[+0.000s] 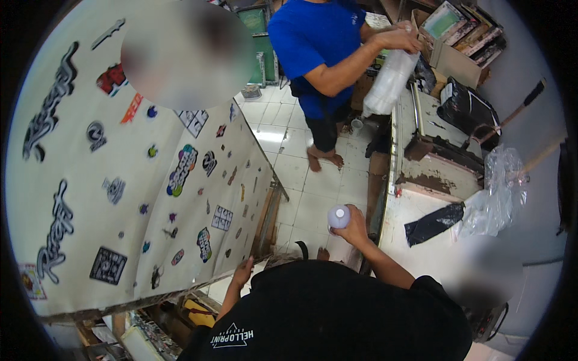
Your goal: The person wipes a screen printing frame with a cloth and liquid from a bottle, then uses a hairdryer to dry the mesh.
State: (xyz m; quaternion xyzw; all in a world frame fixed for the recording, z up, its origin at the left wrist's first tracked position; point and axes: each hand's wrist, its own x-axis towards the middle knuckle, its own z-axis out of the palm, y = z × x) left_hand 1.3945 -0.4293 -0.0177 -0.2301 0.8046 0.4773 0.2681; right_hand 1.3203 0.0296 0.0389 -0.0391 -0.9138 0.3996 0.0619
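My right hand (354,227) is wrapped round a pale lilac bottle (338,216) with a white cap, held upright in front of me over the floor. My left hand (242,274) is beside the near right corner of a large slanted white board (135,210), its fingers stretched out and holding nothing. I cannot tell whether they touch the edge. Dark and coloured stickers or prints dot the board. Across from me, a person in a blue shirt (316,57) holds a large clear plastic bag (390,84) with both hands.
To the right, a white bench (415,210) carries a worn metal box (442,171), a black strip (435,224) and crumpled clear plastic (494,189). Framed screens (460,30) stand in a box at the far right. White tiles (292,171) cover the floor.
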